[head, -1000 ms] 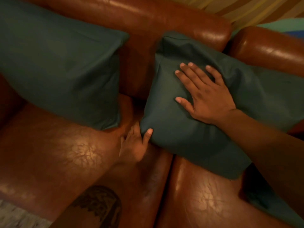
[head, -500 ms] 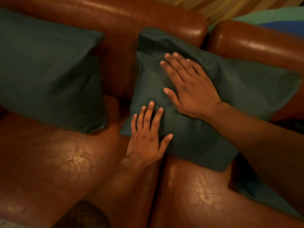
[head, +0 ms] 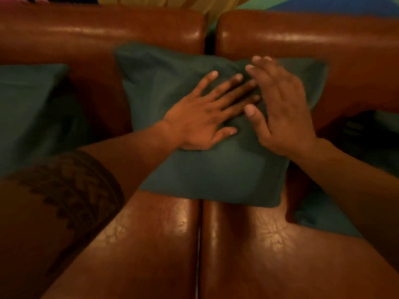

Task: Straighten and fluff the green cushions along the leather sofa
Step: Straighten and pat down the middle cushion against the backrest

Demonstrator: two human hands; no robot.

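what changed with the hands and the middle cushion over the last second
The left hand came up from the middle cushion's lower left corner onto its face, and now lies flat with fingers spread. The cushion now sits squarer against the sofa back. The right hand stays open on it; the left cushion stays untouched.

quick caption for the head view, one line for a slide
Left hand and right hand spread flat on the middle green cushion leaning against the leather sofa.
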